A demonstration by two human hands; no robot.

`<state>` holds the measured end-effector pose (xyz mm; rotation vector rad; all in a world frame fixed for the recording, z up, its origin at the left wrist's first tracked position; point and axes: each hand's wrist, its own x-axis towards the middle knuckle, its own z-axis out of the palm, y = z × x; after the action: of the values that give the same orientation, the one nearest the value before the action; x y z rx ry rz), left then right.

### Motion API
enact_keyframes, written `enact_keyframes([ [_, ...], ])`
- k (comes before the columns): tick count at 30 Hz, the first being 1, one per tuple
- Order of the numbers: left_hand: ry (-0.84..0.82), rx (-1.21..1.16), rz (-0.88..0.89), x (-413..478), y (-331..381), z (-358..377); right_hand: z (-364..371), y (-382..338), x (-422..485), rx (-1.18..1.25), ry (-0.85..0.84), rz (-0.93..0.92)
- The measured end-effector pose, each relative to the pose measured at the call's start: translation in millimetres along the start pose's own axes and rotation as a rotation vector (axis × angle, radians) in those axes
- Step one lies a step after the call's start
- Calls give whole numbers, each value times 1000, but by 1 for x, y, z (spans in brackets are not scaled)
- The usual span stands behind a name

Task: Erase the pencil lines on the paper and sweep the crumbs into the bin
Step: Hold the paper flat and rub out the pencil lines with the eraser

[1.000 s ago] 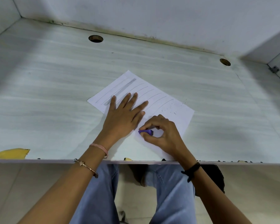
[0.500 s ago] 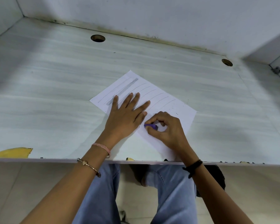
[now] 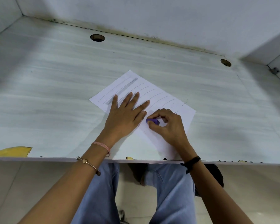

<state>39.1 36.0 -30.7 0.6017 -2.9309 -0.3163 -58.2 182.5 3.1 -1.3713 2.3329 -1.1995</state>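
Note:
A white sheet of paper (image 3: 160,94) lies turned at an angle on the pale desk (image 3: 55,94), with several pencil lines and a grey shaded band near its far corner. My left hand (image 3: 126,113) presses flat on the sheet, fingers spread. Just right of it, my right hand (image 3: 168,125) pinches a small purple eraser (image 3: 153,121) against the paper. Dark eraser crumbs (image 3: 179,106) dot the sheet beyond my right hand. No bin is in view.
Two round cable holes (image 3: 97,37) (image 3: 225,62) sit near the desk's back edge, under the white wall. A yellow chipped patch (image 3: 13,151) marks the front edge at left. My legs in blue jeans (image 3: 168,191) are under the desk.
My right hand has rubbed the eraser up the paper, away from me, then slightly back. My left hand stays pressed on the sheet.

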Motion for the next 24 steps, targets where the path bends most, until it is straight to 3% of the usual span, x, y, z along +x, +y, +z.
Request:
enact_keyframes([
  [4,6,15,4,-1,0,1,2,-4,-9,0,-136,-79],
  [8,-11,-9,-2,0,0,-1,-4,5,0,24,26,37],
  [12,-1,-1,3,0,0,0,0,-2,-7,-16,-130,-61],
  [17,8,-24,1,1,0,1,-6,2,6,10,0,22],
  [21,12,-7,2,1,-1,2,-4,-3,-2,-30,-139,-53],
  [24,0,-10,1,1,0,0,-12,4,10,-16,-3,30],
])
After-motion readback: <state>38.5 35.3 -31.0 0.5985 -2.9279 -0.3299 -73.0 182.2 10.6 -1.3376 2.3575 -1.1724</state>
